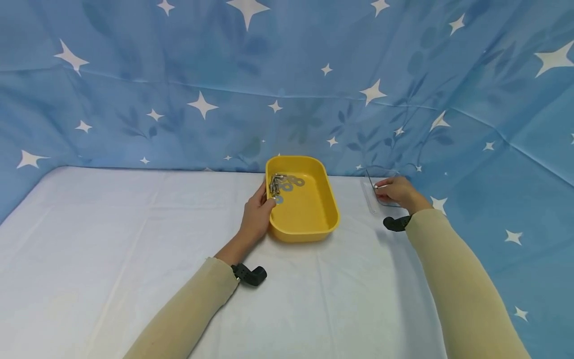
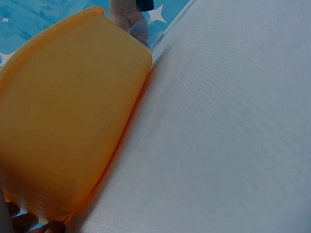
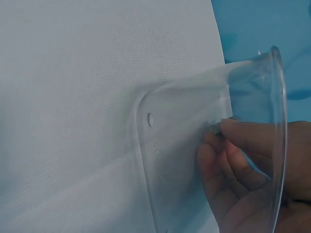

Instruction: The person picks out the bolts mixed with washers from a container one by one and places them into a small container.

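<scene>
A yellow tray (image 1: 309,219) sits mid-table with bolts and washers (image 1: 282,185) heaped in its far left corner. My left hand (image 1: 265,200) grips the tray's left rim, thumb over the edge beside the hardware. In the left wrist view the tray's outer wall (image 2: 73,126) fills the frame, and fingertips (image 2: 29,223) curl under it. To the right stands a clear plastic container (image 1: 370,198). My right hand (image 1: 380,187) reaches inside it. There the fingertips (image 3: 233,133) pinch a small metal part (image 3: 215,128) against the clear container (image 3: 170,141).
A white cloth covers the table (image 1: 134,239), and a blue star-print curtain (image 1: 287,89) hangs close behind and along the right side. The container stands near the table's right edge. Black wrist camera mounts (image 1: 251,274) sit on both beige sleeves.
</scene>
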